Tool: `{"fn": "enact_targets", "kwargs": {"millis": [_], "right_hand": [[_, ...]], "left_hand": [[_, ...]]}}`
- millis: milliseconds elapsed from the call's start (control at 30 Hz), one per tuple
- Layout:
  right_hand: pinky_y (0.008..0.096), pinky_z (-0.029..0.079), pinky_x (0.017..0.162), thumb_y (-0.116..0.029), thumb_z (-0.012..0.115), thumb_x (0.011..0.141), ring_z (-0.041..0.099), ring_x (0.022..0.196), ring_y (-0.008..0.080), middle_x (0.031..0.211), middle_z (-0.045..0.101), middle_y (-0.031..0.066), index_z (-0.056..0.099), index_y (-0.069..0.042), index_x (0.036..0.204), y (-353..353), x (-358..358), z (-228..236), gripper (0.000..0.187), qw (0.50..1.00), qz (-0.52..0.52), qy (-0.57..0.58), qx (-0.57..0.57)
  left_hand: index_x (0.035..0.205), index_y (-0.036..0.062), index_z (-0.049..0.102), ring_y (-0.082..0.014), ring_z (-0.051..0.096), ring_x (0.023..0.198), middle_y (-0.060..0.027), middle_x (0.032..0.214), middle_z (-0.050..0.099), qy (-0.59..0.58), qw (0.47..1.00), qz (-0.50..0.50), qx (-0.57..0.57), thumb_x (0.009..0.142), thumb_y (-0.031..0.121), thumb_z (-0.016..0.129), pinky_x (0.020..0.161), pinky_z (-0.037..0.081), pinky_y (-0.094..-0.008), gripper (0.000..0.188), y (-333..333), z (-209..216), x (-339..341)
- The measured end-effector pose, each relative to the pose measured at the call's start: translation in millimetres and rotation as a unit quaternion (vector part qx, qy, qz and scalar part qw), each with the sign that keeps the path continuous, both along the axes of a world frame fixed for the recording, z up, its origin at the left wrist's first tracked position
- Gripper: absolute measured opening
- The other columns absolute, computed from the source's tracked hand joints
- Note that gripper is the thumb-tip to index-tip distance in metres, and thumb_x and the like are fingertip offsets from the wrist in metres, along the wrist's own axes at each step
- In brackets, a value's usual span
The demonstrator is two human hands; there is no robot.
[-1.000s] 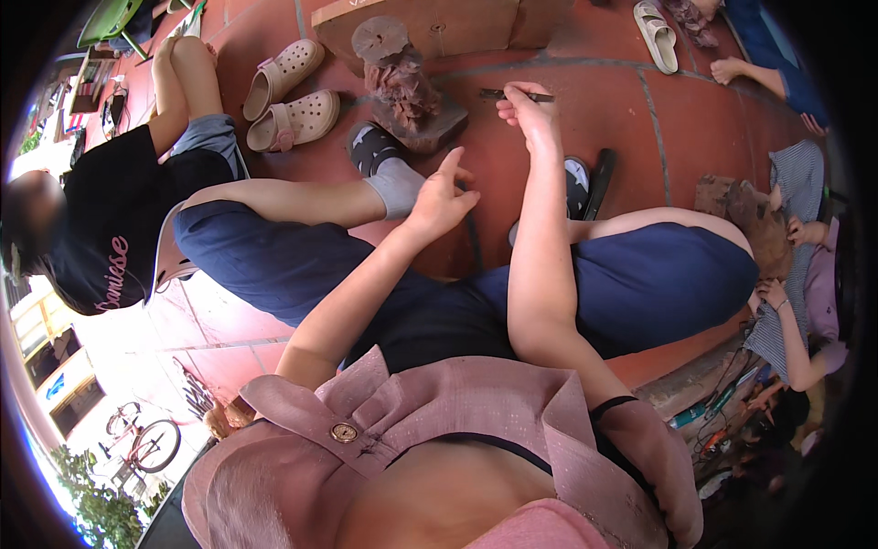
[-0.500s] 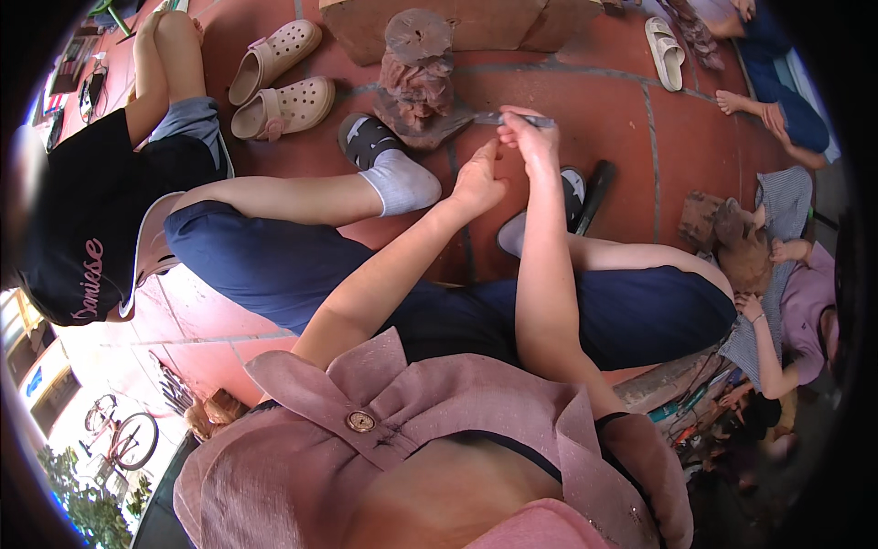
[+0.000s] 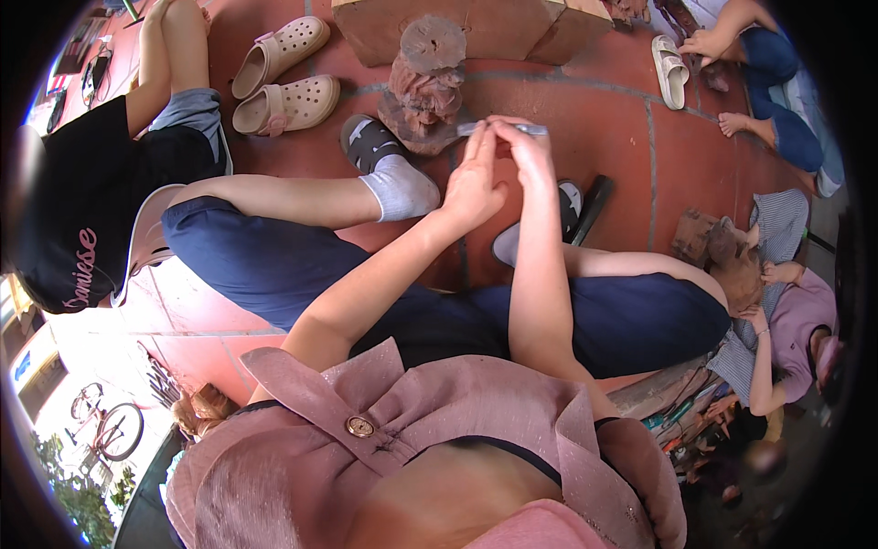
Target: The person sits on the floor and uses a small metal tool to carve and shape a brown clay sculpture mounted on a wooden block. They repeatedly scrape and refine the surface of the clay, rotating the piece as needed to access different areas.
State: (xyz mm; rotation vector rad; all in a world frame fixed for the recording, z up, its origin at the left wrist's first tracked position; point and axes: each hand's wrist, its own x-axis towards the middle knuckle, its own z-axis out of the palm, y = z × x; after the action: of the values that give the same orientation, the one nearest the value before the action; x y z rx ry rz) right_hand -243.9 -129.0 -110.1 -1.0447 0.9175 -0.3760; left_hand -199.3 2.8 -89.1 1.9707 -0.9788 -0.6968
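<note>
My right hand is closed round a slim silver-grey metal tool with its fingertips. The tool lies nearly crosswise, its left end by the base of a carved brown wooden piece. That piece stands upright on the floor between my feet, with a round flat top and a rough, folded-looking middle. My left hand has its fingers stretched out, thumb apart. Its fingertips meet the tool and the right fingertips and hide part of the tool. Whether the tool touches the wood, I cannot tell.
A large wooden block stands behind the carving. Beige clogs lie left, a white sandal far right, and a dark bar by my right foot. People sit on both sides; one at right holds a wooden piece.
My left hand has moved up, its fingertips now at the tool and right fingers. The tool lies flatter. The person at far upper right has an arm stretched toward the sandal area.
</note>
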Motion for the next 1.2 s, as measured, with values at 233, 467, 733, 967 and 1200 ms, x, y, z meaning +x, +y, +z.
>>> {"fn": "enact_targets", "kwargs": {"millis": [233,467,733,967,1200], "right_hand": [[0.0251,0.047,0.055,-0.007,0.071,0.079,0.06,0.065,0.0121,0.08,0.069,0.0067,0.071,0.001,0.093,-5.8,0.2,-3.8,0.016,0.994,-0.059,0.04,-0.084],[0.0258,0.048,0.055,-0.009,0.072,0.079,0.061,0.065,0.0123,0.079,0.068,0.005,0.071,-0.002,0.092,16.2,7.3,-4.8,0.015,0.997,0.057,0.038,-0.039],[0.0241,0.046,0.053,-0.01,0.072,0.081,0.059,0.062,0.0106,0.076,0.067,0.0031,0.072,-0.003,0.089,-8.4,-1.5,-4.8,0.01,0.994,-0.064,0.038,-0.085],[0.0263,0.05,0.06,-0.008,0.072,0.081,0.061,0.066,0.0122,0.082,0.068,0.0057,0.071,0.0,0.09,16.3,9.2,-24.4,0.012,0.992,-0.119,-0.027,-0.029],[0.0245,0.049,0.065,-0.007,0.073,0.08,0.06,0.071,0.012,0.085,0.068,0.0055,0.071,0.001,0.091,25.8,16.3,-31.7,0.014,0.995,-0.077,-0.047,-0.048]], "left_hand": [[0.148,-0.001,0.02,-0.0325,0.056,0.114,-0.0215,0.155,0.017,0.004,1.0,-0.023,-0.01,0.067,0.007,0.063,0.089,0.05,-0.035,0.092,-17.6,-15.6,-1.9],[0.148,-0.0028,0.014,-0.0371,0.052,0.12,-0.0298,0.153,0.011,0.025,0.999,0.025,0.002,0.067,0.009,0.065,0.093,0.049,-0.0377,0.096,13.5,0.3,-10.7],[0.148,0.0011,0.02,-0.0371,0.047,0.126,-0.0214,0.154,0.018,0.063,0.997,-0.036,0.005,0.068,0.009,0.064,0.098,0.045,-0.0373,0.092,-19.2,7.2,7.6],[0.146,-0.0016,0.024,-0.035,0.047,0.126,-0.0224,0.154,0.02,0.027,1.0,-0.01,0.003,0.068,0.01,0.064,0.097,0.046,-0.0368,0.089,-2.5,-1.6,7.8],[0.147,0.0001,0.022,-0.0376,0.04,0.131,-0.0247,0.153,0.017,0.034,0.998,0.023,0.054,0.07,0.01,0.062,0.102,0.042,-0.0383,0.088,7.3,14.1,4.9]]}}
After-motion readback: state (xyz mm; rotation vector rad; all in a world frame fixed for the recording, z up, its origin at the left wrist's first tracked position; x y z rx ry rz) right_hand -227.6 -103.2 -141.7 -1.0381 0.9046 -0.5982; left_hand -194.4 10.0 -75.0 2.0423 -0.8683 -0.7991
